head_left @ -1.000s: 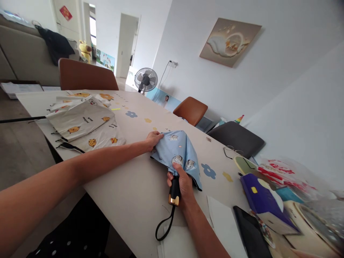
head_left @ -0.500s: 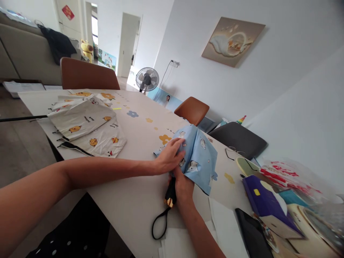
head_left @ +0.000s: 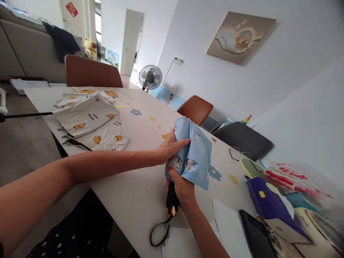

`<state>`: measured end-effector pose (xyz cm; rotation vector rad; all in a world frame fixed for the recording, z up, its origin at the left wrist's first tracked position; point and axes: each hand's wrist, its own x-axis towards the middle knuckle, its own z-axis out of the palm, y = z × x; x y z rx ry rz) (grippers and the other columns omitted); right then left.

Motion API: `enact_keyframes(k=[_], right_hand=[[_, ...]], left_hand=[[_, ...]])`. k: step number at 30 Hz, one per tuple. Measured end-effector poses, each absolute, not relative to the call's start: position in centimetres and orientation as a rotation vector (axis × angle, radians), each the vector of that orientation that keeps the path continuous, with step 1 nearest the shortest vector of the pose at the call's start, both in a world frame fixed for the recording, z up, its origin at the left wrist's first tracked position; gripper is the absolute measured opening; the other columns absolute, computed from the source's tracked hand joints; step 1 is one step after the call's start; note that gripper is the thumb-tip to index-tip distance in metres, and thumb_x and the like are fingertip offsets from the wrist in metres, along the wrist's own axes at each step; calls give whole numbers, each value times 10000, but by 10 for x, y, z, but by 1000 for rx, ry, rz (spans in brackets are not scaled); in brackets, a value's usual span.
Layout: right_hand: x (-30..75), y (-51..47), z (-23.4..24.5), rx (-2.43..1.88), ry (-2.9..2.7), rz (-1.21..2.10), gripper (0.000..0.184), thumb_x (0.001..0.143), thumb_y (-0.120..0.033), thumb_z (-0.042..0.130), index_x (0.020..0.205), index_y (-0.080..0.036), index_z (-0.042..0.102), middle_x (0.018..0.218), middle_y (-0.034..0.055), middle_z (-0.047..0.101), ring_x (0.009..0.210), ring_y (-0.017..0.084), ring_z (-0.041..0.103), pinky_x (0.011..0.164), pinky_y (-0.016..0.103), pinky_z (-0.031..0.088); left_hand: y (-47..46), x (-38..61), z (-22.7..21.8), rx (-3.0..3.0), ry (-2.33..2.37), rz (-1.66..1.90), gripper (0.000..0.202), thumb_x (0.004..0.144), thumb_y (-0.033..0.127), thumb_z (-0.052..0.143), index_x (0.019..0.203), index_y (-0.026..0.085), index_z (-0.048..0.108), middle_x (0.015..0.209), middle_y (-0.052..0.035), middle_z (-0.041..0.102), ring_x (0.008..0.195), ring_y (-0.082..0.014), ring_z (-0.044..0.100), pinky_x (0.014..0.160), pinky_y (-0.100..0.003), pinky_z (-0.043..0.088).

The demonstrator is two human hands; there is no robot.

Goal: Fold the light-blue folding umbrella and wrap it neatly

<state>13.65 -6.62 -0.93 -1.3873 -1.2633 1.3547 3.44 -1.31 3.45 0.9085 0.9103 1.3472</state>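
Note:
A light blue folding umbrella point(head_left: 197, 157) with small cartoon animals is held over the table, its canopy gathered but one panel flaring out to the right. My right hand point(head_left: 183, 188) is closed around its lower end, just above the black handle point(head_left: 172, 200), which has a gold-coloured tip and a dangling wrist strap. Wrapped about the canopy's left side is my left hand point(head_left: 170, 147), its thumb lying across the front and its fingers partly hidden behind the cloth. A second umbrella point(head_left: 94, 122), cream with yellow duck prints, lies loosely collapsed on the table to the left.
White papers point(head_left: 228, 222) and a black tablet-like device point(head_left: 258, 233) lie at the table's near right. Beyond them are a purple box point(head_left: 274, 208), a plastic bag point(head_left: 295, 175) and glasses point(head_left: 238, 154). Chairs and a fan point(head_left: 150, 77) stand around the table.
My left hand has gone from lying flat on the blue canopy to gripping round its side. The canopy's left part is drawn in closer. The view has shifted slightly.

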Motion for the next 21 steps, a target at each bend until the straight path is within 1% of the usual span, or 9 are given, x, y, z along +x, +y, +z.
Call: enact_keyframes(k=[2,5,10,16,18,19,21], right_hand=[[138,-68,-6,-1375,-1250,1437,241,657,-326,616,528,-180,475,402,-31,479,303,108,445,309,232,375],[141,-69,-1,-1273,-1276,1585,293,679,-351,594,503,-172,443,392,-40,445,288,93,431,300,209,330],[143,-69,-3,-1114,-1243,1734,313,710,-348,561,499,-167,418,398,-46,425,299,77,426,324,189,312],[141,-65,-12,-1122,-1167,1789,282,708,-359,582,548,-158,466,428,-38,465,328,76,435,354,190,349],[142,-64,-11,-1110,-1148,1824,239,706,-362,593,621,-146,540,467,-19,517,370,94,479,396,208,406],[142,-64,-10,-1089,-1127,1853,218,704,-356,599,696,-139,582,518,-2,560,424,113,524,439,227,447],[145,-63,-9,-1002,-1063,1920,261,696,-328,613,877,-139,620,712,46,645,623,165,613,577,288,516]], left_hand=[[-7,30,33,872,861,1325,479,648,375,685,1053,175,525,1112,-102,581,1020,-242,533,849,-324,441],[0,26,31,725,772,1231,471,604,344,719,993,138,553,992,-123,622,909,-249,585,766,-344,492],[5,21,29,540,653,1113,441,589,265,718,979,131,563,904,-101,635,855,-230,597,770,-366,503],[8,20,27,541,662,1099,401,592,263,703,953,130,586,860,-89,640,804,-221,604,763,-372,506],[8,20,27,548,656,1115,408,597,264,699,963,127,583,861,-92,641,799,-221,606,758,-368,508],[7,20,28,551,654,1119,414,599,266,699,971,127,581,862,-94,642,800,-223,607,756,-367,508],[5,20,29,559,650,1118,436,597,277,703,986,127,575,863,-96,644,804,-227,610,756,-368,507]])
